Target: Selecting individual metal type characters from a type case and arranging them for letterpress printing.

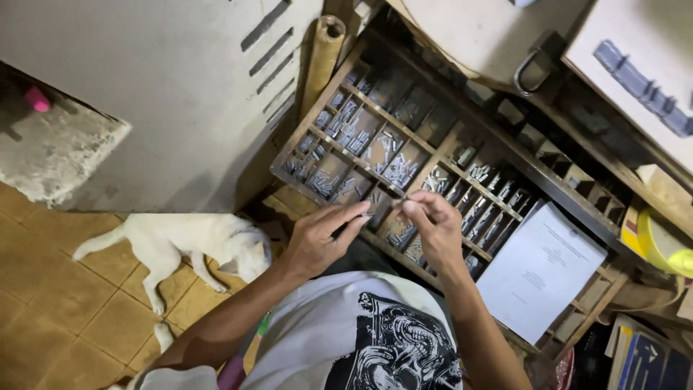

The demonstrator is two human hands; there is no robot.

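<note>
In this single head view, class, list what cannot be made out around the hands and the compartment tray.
- Small piece pinched by right hand: too small, fingers cover it.
- Whatever left hand holds: hidden by its curled fingers.
- Metal pieces in wooden tray: too small to distinguish.
- Tray's lower right compartments: covered by paper sheet.
- White dog: head partly behind the left forearm.

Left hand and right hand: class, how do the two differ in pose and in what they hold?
The left hand lies flatter, fingers stretched towards the right hand, whose fingers are bunched into a pinch. The right hand pinches a small metal piece at its fingertips; what the left hand holds cannot be told. Both hover over the wooden compartment tray.
</note>
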